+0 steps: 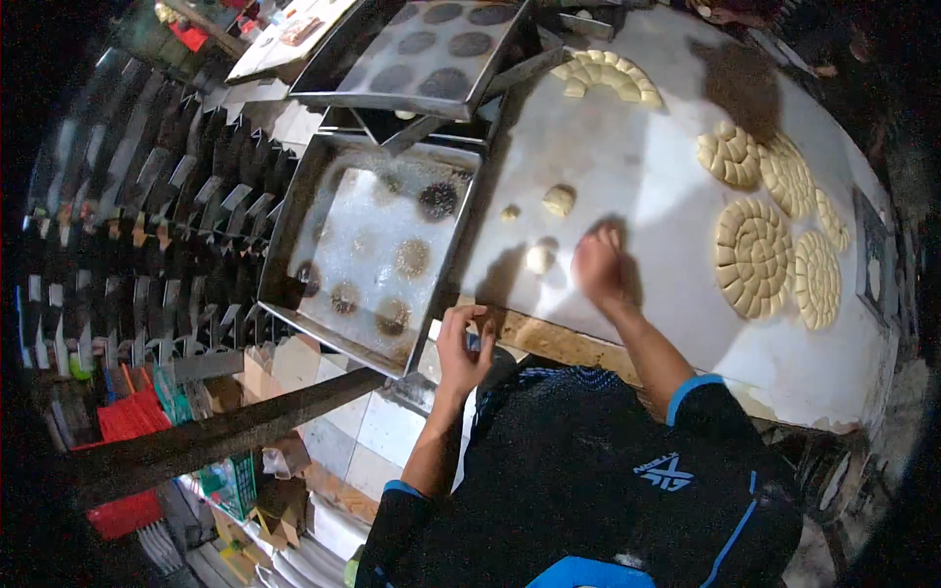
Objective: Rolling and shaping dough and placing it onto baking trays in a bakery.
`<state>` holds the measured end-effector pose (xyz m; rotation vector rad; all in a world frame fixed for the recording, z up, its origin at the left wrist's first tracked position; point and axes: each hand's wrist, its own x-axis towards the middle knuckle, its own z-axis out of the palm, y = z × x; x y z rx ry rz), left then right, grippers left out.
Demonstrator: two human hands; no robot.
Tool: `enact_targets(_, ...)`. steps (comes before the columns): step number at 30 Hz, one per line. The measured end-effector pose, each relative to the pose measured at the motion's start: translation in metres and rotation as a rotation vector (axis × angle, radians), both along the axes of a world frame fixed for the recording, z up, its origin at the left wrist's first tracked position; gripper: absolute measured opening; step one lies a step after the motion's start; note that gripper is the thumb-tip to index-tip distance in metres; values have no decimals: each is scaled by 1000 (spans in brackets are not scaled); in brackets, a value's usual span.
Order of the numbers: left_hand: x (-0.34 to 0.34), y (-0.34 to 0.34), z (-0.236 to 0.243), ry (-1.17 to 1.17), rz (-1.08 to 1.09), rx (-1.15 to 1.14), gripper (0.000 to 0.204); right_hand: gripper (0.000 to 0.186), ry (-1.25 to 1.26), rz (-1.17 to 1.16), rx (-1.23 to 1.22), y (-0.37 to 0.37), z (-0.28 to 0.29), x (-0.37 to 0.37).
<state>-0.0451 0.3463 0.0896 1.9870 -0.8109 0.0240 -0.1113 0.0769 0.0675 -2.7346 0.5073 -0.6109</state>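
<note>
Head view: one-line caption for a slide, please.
Right hand beside a dough ball on a pale worktop, left hand near a metal tray, scored dough rounds farther right.

The blurred right hand (600, 265) is over the table (667, 245), beside a dough ball (539, 259); the left hand (464, 351) curls loosely near the tray (372, 216). Scored dough rounds (754, 260) lie farther right.

Now, at left, the tiled floor (384, 431) is being crossed by a dark beam (235, 429); a red object (132, 416) is being shown beyond it, while stacked dark metalwork (127, 211) is being glinted on by light.
</note>
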Motion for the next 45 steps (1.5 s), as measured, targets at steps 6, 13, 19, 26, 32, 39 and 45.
enact_targets(6, -9, -8, -9, 20, -86, 43, 24, 11, -113, 52, -57, -61, -34, -26)
enact_targets(13, -27, -41, -9, 140, -160, 118, 21, 5, -176, -81, 175, -21, -74, 5)
enact_targets(19, -17, -35, -15, 117, -215, 174, 20, 12, 88, 334, 254, -49, -31, -65)
enact_targets(26, -17, -58, 1, 59, -239, 176, 23, 35, -159, 194, 554, -14, 47, -57)
enact_targets(32, -14, -78, -9, 45, -271, 141, 24, 59, 24, 34, 400, -23, -14, -58)
enact_targets(39, -26, -157, -24, 129, -428, 241, 60, 75, 54, 54, 597, -32, -22, -79)
enact_targets(45, -13, -184, -96, -335, -446, 398, 52, 60, 58, -2, 529, -28, 32, -96)
